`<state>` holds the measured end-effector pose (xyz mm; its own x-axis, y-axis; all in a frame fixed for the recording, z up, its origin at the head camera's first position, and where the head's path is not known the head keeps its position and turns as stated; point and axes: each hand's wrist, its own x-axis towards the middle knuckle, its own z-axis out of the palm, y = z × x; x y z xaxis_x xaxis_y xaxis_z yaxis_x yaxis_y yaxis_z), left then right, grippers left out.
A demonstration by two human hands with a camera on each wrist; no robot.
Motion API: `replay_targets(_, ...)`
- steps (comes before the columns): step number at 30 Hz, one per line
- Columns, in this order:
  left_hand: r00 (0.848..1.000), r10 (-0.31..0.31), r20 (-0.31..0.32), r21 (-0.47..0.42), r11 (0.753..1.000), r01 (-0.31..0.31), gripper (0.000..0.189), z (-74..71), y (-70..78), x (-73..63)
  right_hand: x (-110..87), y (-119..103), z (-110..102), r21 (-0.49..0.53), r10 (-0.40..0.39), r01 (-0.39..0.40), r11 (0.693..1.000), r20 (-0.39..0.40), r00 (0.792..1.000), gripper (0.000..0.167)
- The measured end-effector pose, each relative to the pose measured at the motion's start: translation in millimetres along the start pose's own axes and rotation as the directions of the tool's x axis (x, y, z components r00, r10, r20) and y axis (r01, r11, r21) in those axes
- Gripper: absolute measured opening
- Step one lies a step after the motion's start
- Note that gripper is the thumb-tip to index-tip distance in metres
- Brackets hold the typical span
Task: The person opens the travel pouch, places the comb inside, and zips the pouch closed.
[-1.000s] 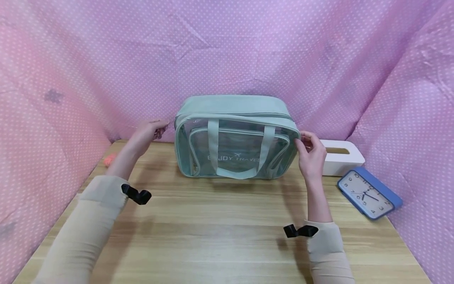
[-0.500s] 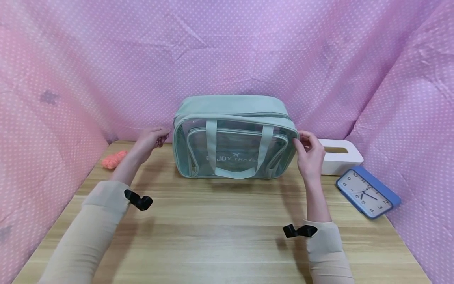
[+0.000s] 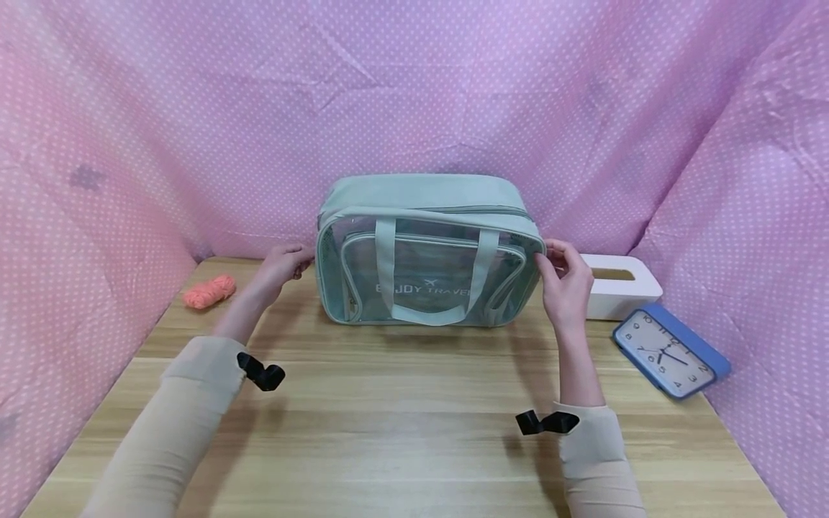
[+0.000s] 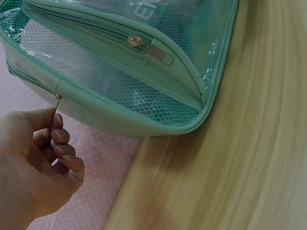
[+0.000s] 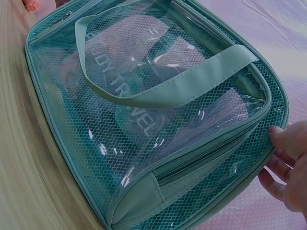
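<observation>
A mint-green travel bag [image 3: 430, 191] with a clear mesh front, a strap handle and "ENJOY TRAVEL" lettering stands upright at the back of the table. At its left side my left hand [image 3: 283, 266] pinches a small metal zipper pull [image 4: 58, 101] between thumb and index finger, at the end of the main zipper. The other fingers of that hand are curled. My right hand [image 3: 568, 288] grips the bag's right front edge, thumb on the front and fingers behind, partly hidden. A zipped front pocket [image 4: 120, 57] has its own metal slider [image 4: 144, 48].
Right of the bag stands a white tissue box [image 3: 624, 288] with a slot on top. A blue-framed clock [image 3: 670, 352] leans in front of it. A coral yarn skein [image 3: 209, 292] lies at the left back edge of the wooden table [image 3: 401, 417]. Pink dotted cloth surrounds the table.
My left hand has moved down along the bag's left side, pinching the zipper pull. The yarn skein, first hidden by the left forearm, now shows fully. My right hand keeps its hold.
</observation>
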<state>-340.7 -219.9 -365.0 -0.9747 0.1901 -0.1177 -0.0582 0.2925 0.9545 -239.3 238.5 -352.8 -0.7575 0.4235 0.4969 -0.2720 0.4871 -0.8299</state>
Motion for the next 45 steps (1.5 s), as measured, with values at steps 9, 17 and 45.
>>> replay_targets(9, 1.0, -0.006, -0.028, -0.007, 1.0, 0.006, 0.033, 4.2, -12.1, 8.6, -0.7, 0.2, 1.5, 0.018, -0.005, 0.005, 1.0, 0.006, 1.0, 0.02)
replay_targets(17, 0.999, 0.015, -0.049, 0.009, 1.0, -0.015, 0.034, 8.1, -17.7, 7.5, -3.0, 2.5, 2.0, 0.022, 0.009, -0.009, 1.0, -0.001, 1.0, 0.02)
replay_targets(45, 0.843, 0.526, -0.111, 0.492, 0.766, -0.413, 0.019, 32.5, -18.5, -57.8, 6.4, -14.1, -23.6, -0.109, -0.375, 0.379, 0.919, 0.054, 0.925, 0.031)
